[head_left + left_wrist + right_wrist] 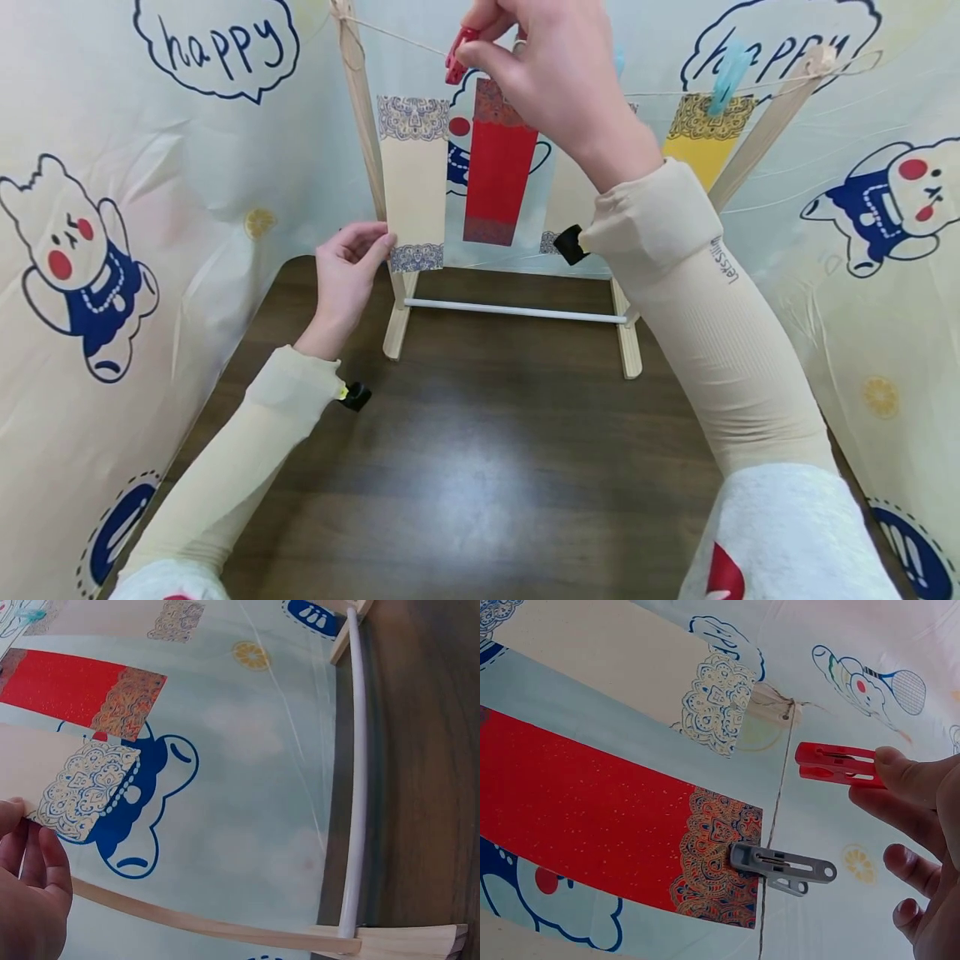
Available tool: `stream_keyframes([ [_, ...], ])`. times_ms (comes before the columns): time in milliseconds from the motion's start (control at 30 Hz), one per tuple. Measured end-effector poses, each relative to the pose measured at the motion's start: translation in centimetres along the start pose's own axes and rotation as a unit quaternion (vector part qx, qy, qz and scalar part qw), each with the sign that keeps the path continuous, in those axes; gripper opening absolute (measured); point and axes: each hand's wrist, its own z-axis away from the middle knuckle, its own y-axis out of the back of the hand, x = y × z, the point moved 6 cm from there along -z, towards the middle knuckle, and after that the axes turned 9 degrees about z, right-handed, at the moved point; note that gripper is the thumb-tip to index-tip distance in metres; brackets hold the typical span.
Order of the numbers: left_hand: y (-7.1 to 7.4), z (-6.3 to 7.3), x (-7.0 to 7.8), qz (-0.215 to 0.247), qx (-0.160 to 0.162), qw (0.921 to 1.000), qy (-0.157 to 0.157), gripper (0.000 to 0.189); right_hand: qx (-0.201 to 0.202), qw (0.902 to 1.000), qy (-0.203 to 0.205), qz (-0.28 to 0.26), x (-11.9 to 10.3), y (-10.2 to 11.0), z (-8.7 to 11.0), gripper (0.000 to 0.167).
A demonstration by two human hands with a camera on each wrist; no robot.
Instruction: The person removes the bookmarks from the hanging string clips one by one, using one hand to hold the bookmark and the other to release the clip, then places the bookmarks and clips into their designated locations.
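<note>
My left hand (348, 267) pinches the lower left edge of a cream paper strip (414, 183) with blue lace patterns at both ends. The strip stands upright in front of the frame's left post, its top end below the string (784, 780). Up high, my right hand (562, 83) pinches a red clothespin (836, 763) by its tail end between thumb and finger. The clothespin is close to the string, apart from the cream strip. Beside the strip, a red patterned strip (498, 175) hangs from the string by a grey clothespin (780, 866), which my right hand hides in the head view.
A wooden stand with a right post (772, 125) and a white crossbar (517, 311) stands on the dark table (465, 467). A yellow strip (701, 154) hangs at right under a blue clothespin (729, 79). Another pale strip (573, 200) hangs partly behind my right arm. Printed cloth surrounds the table.
</note>
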Motion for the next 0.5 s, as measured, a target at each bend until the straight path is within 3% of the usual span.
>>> stream_keyframes([
  [500, 0.2, 2.0, 0.2, -0.022, -0.014, 0.9996, 0.010, 0.027, 0.027, 0.9978, 0.025, -0.056, 0.8, 0.0, 3.0, 0.036],
])
